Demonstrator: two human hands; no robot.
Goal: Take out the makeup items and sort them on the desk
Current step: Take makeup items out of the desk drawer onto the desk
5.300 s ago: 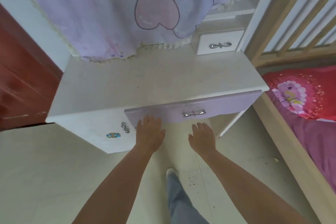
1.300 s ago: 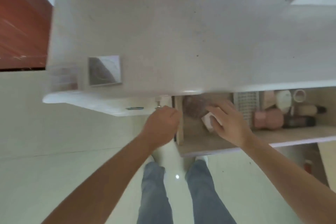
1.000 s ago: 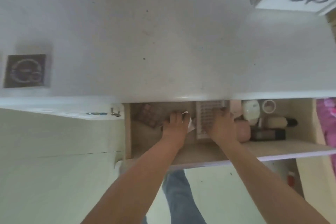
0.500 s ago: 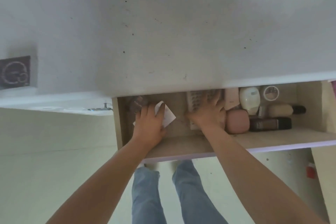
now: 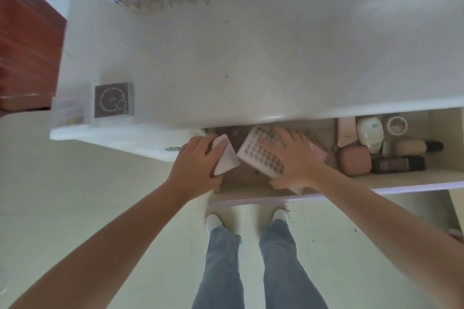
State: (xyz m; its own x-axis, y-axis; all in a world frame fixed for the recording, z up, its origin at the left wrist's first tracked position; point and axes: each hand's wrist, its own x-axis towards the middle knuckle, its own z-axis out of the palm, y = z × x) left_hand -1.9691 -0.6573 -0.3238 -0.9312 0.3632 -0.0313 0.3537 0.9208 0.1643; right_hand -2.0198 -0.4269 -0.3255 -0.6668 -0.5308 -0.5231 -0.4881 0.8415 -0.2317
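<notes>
While hands [image 5: 198, 160] [image 5: 293, 158] lift palettes, drawer [image 5: 401, 180] holds bottles [image 5: 399, 163].

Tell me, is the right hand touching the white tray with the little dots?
Touching. The head view shows the right hand gripping the white tray.

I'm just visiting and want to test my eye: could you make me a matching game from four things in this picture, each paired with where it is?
Things:
1. white card
2. grid tray
3. dark square case
4. pink compact

Places:
A. on the desk top, left end
B. in the left hand
C. in the drawer, right part
D. under the right hand

Pairs: 1-B, 2-D, 3-A, 4-C
</notes>
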